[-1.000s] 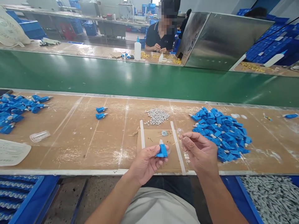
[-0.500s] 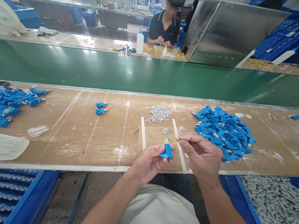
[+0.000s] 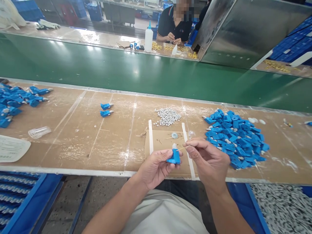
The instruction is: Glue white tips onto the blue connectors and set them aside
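My left hand [image 3: 157,167] holds a blue plastic part [image 3: 175,157] with a whitish tip between thumb and fingers. In a pinch, my right hand [image 3: 209,161] grips a thin yellowish stick [image 3: 182,148], whose far end touches or nearly touches the blue part near its tip. Behind the hands, a small dish of clear stuff [image 3: 174,135] lies on a cardboard piece [image 3: 158,139] with white tape strips. Just beyond it sits a pile of small grey pieces [image 3: 168,116].
A large pile of blue parts [image 3: 236,138] lies right, another [image 3: 14,99] far left, and two blue parts [image 3: 106,113] left of centre. Beyond the green belt [image 3: 102,74], a person [image 3: 174,27] works near a white bottle [image 3: 148,39]. A clear cup [image 3: 39,132] lies left.
The camera view has shifted slightly, so the bench and far side appear higher. The stick's end is now at the blue part near its whitish tip; both hands keep their holds.
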